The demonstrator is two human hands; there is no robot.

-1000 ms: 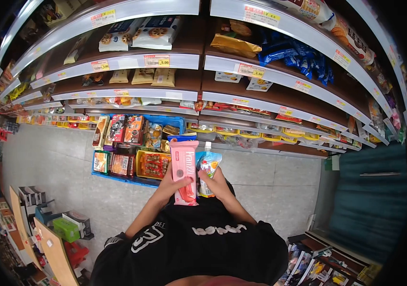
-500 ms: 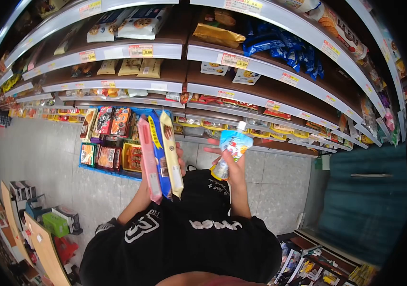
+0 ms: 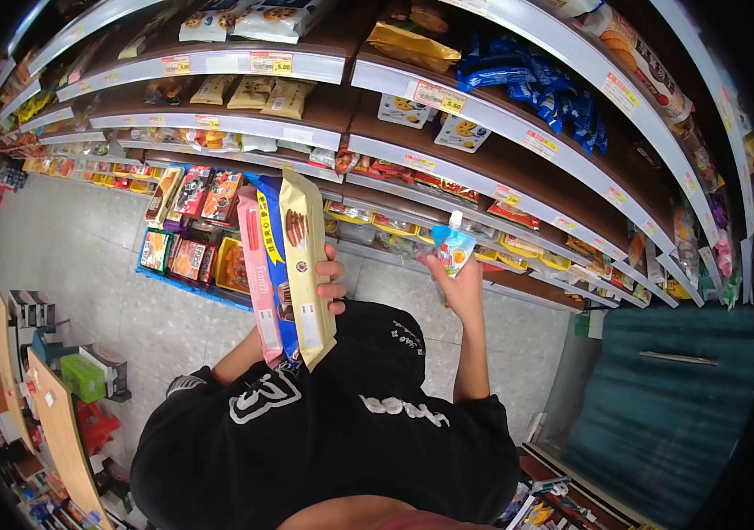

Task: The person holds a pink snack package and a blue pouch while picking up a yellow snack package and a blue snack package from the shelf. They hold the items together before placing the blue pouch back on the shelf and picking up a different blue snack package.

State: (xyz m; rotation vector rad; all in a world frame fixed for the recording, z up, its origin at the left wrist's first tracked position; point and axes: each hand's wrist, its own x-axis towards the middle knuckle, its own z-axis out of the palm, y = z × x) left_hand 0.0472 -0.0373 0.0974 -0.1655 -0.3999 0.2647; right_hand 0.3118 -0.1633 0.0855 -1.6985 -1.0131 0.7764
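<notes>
My left hand [image 3: 333,280] is wrapped round three long snack packets held upright side by side. A pink packet [image 3: 258,287] is on the left, a blue packet [image 3: 269,238] with a yellow stripe sits in the middle, and a cream packet [image 3: 308,265] faces me on the right. Only the fingertips show, at the cream packet's right edge. Further right, my right hand [image 3: 460,290] grips a light-blue spout pouch [image 3: 455,246] with a white cap on top. The fingers cover the lower part of the pouch.
Shelves [image 3: 306,66] of packaged snacks curve across the front. Below them on the floor stands a blue crate [image 3: 192,291] with several snack boxes. A wooden board [image 3: 68,428] and a green box [image 3: 84,378] are at lower left, a teal curtain [image 3: 659,397] at right.
The pouch has moved right in my right hand and more of it is covered. The packets have shifted slightly left and turned, showing more of the cream one's front. The view has tilted a little.
</notes>
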